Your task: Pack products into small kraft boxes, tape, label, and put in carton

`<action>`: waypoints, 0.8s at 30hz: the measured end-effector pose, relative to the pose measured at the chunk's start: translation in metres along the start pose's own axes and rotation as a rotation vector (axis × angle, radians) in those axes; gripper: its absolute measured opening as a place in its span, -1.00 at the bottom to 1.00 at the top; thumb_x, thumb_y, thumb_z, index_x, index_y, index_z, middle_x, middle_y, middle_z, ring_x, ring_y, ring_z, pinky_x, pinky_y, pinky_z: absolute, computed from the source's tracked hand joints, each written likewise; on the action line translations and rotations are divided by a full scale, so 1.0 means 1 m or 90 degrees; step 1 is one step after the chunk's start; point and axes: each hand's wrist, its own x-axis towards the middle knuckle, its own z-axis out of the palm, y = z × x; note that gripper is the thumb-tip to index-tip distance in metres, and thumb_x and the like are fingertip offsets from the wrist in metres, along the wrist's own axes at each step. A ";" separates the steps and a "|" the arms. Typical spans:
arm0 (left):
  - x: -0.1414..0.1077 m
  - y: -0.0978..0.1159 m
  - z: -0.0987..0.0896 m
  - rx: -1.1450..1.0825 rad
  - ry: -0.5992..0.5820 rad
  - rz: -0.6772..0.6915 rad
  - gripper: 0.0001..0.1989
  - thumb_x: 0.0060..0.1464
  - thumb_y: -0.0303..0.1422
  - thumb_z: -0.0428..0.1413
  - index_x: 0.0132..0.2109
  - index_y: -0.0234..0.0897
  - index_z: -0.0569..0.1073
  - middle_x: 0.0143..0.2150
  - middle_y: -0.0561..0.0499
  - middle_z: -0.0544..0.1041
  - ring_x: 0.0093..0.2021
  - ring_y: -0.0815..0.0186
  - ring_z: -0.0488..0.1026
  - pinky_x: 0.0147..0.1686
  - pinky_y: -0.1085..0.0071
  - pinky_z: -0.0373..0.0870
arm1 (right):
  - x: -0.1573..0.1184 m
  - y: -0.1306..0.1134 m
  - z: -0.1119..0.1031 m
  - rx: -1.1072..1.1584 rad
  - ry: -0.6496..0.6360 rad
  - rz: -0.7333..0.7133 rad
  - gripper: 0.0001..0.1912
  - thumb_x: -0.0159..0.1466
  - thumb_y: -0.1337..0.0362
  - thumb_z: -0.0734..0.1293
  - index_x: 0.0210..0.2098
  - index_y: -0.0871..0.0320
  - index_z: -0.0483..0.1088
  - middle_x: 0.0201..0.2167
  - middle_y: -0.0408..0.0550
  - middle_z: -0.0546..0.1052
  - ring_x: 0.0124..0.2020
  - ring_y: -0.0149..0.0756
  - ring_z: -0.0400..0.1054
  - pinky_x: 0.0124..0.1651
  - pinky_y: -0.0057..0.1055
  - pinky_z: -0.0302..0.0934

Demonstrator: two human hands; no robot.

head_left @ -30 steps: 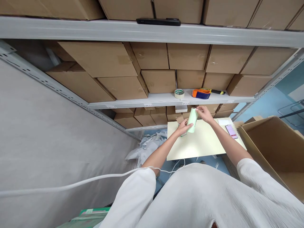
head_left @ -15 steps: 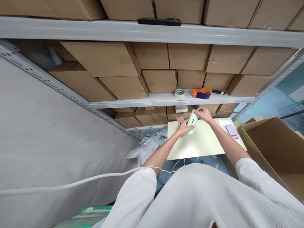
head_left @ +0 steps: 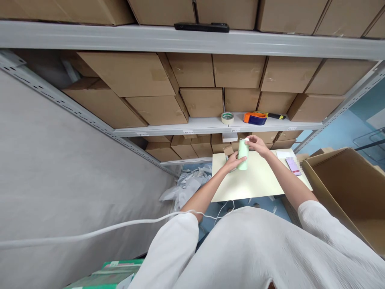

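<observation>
A light green cylinder [head_left: 243, 155] stands nearly upright above the pale yellow table [head_left: 255, 182]. My left hand [head_left: 234, 161] is wrapped round its lower left side. The fingers of my right hand [head_left: 255, 143] pinch the cylinder's top right edge. Behind my left hand, a small open cardboard box [head_left: 228, 151] is partly hidden. A phone with a lit screen [head_left: 293, 166] lies at the table's right side.
A tape roll [head_left: 227, 118], an orange and blue tool [head_left: 255, 118] and a black and yellow cutter [head_left: 276, 116] lie on the shelf [head_left: 204, 123]. A large open carton [head_left: 327, 192] stands right of the table. A white cable [head_left: 120, 226] crosses at left.
The green cylinder has turned about its length and become more upright, so its dark marking now shows only at the left edge. My right hand has shifted slightly with it.
</observation>
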 end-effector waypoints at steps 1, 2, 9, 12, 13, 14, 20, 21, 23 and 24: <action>0.001 -0.001 0.001 0.021 0.013 0.003 -0.30 0.01 -0.10 0.49 0.21 -0.31 0.50 0.18 -0.25 0.63 0.16 -0.04 0.58 0.14 0.12 0.54 | 0.001 0.001 0.003 -0.025 0.021 -0.010 -0.36 -0.03 -0.17 0.62 -0.13 0.03 0.45 -0.14 -0.05 0.61 -0.13 -0.15 0.49 -0.07 -0.17 0.46; 0.002 -0.002 0.003 0.044 0.029 0.007 -0.28 -0.02 -0.11 0.51 0.20 -0.31 0.51 0.17 -0.24 0.63 0.15 -0.04 0.59 0.13 0.12 0.54 | 0.002 0.002 0.005 -0.050 0.043 -0.019 -0.36 -0.03 -0.19 0.61 -0.14 0.04 0.44 -0.16 -0.04 0.60 -0.14 -0.15 0.47 -0.09 -0.17 0.45; 0.004 -0.002 0.008 0.035 0.118 0.054 -0.25 0.02 -0.16 0.48 0.28 -0.27 0.44 0.27 -0.27 0.56 0.24 0.02 0.54 0.20 0.13 0.51 | 0.005 0.000 0.005 -0.074 0.067 -0.064 -0.45 0.11 -0.24 0.49 -0.16 0.03 0.41 -0.12 -0.04 0.57 -0.08 -0.17 0.44 0.03 -0.20 0.39; 0.001 0.002 0.005 -0.019 0.038 0.045 -0.34 0.14 -0.14 0.41 0.28 -0.27 0.44 0.30 -0.27 0.56 0.28 0.04 0.52 0.25 0.16 0.48 | 0.004 -0.003 0.000 -0.013 0.014 -0.035 -0.54 0.17 -0.19 0.43 -0.17 0.01 0.39 -0.14 -0.10 0.58 -0.10 -0.19 0.45 0.02 -0.21 0.39; 0.000 0.003 0.005 -0.030 0.014 0.038 -0.38 0.17 -0.12 0.39 0.26 -0.27 0.45 0.29 -0.26 0.57 0.29 0.04 0.52 0.26 0.16 0.47 | 0.004 -0.003 -0.002 0.004 0.000 -0.028 -0.54 0.15 -0.16 0.45 -0.16 0.01 0.38 -0.16 -0.12 0.58 -0.12 -0.20 0.45 0.00 -0.21 0.40; 0.000 0.004 0.004 -0.039 -0.001 0.030 -0.41 0.18 -0.11 0.38 0.24 -0.28 0.47 0.26 -0.25 0.59 0.29 0.03 0.53 0.27 0.15 0.47 | 0.003 -0.004 -0.002 0.014 -0.010 -0.027 -0.53 0.12 -0.14 0.47 -0.15 0.00 0.38 -0.17 -0.13 0.58 -0.13 -0.20 0.45 -0.03 -0.22 0.40; 0.000 0.008 0.011 -0.032 0.018 -0.005 -0.41 0.15 -0.09 0.41 0.20 -0.30 0.52 0.17 -0.22 0.65 0.20 0.00 0.58 0.19 0.14 0.52 | 0.001 -0.001 0.002 -0.062 0.028 -0.089 -0.42 0.04 -0.16 0.56 -0.13 0.02 0.38 -0.15 -0.06 0.58 -0.14 -0.16 0.45 -0.04 -0.19 0.41; 0.001 0.008 0.012 -0.018 0.032 -0.007 -0.39 0.11 -0.10 0.44 0.20 -0.29 0.52 0.17 -0.22 0.64 0.18 0.01 0.58 0.16 0.15 0.53 | 0.001 0.000 0.003 -0.079 0.050 -0.096 -0.40 0.03 -0.18 0.57 -0.13 0.02 0.38 -0.13 -0.04 0.58 -0.13 -0.15 0.45 -0.02 -0.18 0.42; 0.002 0.008 0.015 0.014 0.055 -0.008 -0.33 0.03 -0.13 0.49 0.21 -0.28 0.51 0.18 -0.22 0.63 0.14 0.00 0.59 0.12 0.16 0.55 | 0.002 0.002 0.004 -0.108 0.098 -0.102 -0.38 0.01 -0.19 0.58 -0.14 0.03 0.40 -0.10 0.00 0.58 -0.11 -0.13 0.45 0.03 -0.14 0.42; 0.002 0.008 0.016 0.029 0.063 -0.011 -0.31 0.00 -0.15 0.51 0.21 -0.29 0.51 0.19 -0.24 0.63 0.12 0.00 0.60 0.10 0.16 0.56 | 0.003 0.003 0.004 -0.119 0.117 -0.100 -0.37 0.00 -0.20 0.58 -0.14 0.04 0.40 -0.09 0.01 0.58 -0.11 -0.13 0.45 0.05 -0.13 0.43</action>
